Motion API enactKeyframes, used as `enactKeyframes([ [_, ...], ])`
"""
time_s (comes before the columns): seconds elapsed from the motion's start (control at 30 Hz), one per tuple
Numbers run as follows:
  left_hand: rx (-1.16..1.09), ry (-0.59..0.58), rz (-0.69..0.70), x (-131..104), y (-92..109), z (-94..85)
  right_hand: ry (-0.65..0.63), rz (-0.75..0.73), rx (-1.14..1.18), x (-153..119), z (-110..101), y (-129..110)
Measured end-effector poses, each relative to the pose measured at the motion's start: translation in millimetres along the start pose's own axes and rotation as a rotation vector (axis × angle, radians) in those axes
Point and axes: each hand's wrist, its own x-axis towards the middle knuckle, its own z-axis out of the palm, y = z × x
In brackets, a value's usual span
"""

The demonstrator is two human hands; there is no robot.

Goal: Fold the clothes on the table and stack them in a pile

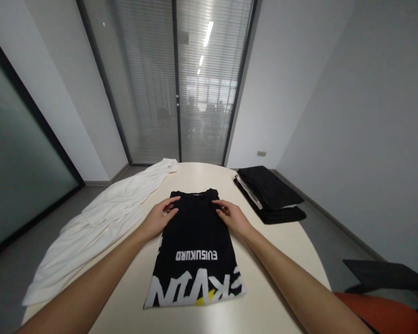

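Observation:
A black T-shirt (197,232) lies folded into a narrow panel on the table, its neckline at the far end. White lettering and a patch of yellow run across its near part, upside down from where I look. My left hand (162,215) rests at the shirt's upper left edge, thumb and fingers apart. At the opposite upper edge, my right hand (232,217) touches the fabric with its fingertips, fingers apart too. Neither hand grips any cloth that I can see.
White garments (104,218) spread along the left side of the pale rounded table (202,174). A stack of folded dark clothes (270,190) with a light layer sits at the right edge. An orange chair (379,313) stands at lower right. Glass panels with blinds (149,93) rise behind.

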Motion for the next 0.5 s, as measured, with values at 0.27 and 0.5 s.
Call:
enactKeyframes([
  [0.27, -0.440, -0.043, -0.186, 2, -1, 3.3, -0.059, 0.099, 0.269, 8, 8, 14],
  [0.5, -0.462, -0.003, -0.190, 2, 14, 1.1, 0.020, 0.121, 0.362, 11, 1, 1],
])
